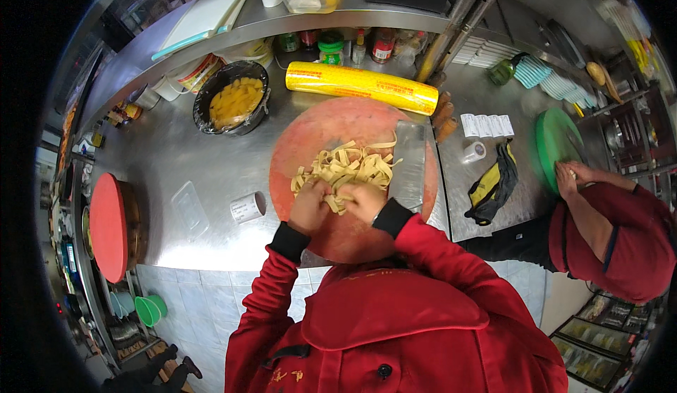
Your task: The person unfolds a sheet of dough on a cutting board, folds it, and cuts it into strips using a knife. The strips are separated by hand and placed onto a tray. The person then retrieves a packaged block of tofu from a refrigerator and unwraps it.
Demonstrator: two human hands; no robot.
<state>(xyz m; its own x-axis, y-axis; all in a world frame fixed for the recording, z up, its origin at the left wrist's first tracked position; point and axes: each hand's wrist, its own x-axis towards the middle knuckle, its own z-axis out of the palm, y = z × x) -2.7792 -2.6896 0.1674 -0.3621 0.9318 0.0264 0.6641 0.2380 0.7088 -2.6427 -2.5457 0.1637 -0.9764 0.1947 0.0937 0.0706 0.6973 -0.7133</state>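
Note:
A pile of pale yellow strips, like tofu skin or flat noodles [351, 165], lies on a round red cutting board [338, 120]. My left hand [311, 205] is at the near left edge of the pile, its fingers closed on some strips. Beside it, my right hand [365, 200] is curled over strips at the near side of the pile. Short strip ends show between the two hands. Right of the pile lies a wide, flat metal blade, seemingly a cleaver [410, 160], its handle not clearly seen.
Behind the board lies a yellow roll of cling film [362, 87], with a black bowl of yellow pieces [232, 102] to its left. A clear plastic lid [190, 208] and a paper label roll [247, 208] lie left. At right, a co-worker [608, 229] stands by a green board [555, 144].

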